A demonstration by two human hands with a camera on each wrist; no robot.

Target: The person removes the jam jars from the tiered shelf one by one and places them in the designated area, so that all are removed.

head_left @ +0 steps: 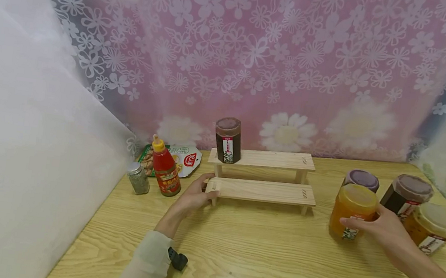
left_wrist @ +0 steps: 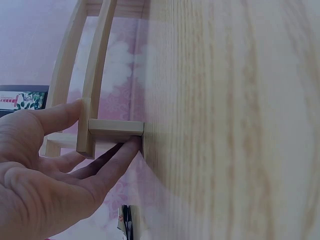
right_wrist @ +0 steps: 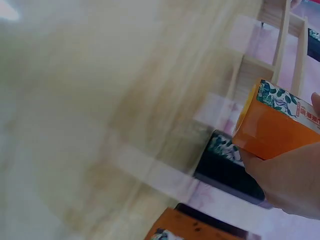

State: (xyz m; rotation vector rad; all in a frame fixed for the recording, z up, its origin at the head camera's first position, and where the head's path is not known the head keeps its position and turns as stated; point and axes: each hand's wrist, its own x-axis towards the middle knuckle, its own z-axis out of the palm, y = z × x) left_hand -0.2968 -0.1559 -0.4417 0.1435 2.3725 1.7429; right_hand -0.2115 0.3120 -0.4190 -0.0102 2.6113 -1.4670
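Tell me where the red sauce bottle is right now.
In the head view, the red sauce bottle stands left of centre on the table, between the small shaker and the lower wooden shelf, in front of the white packet.

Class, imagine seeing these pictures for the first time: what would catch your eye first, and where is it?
Probably the bright orange jar, gripped by the right hand to the right of the wooden stand. The red sauce bottle with its yellow cap also stands out, left of the stand, and behind everything hangs a pink, flower-patterned cloth.
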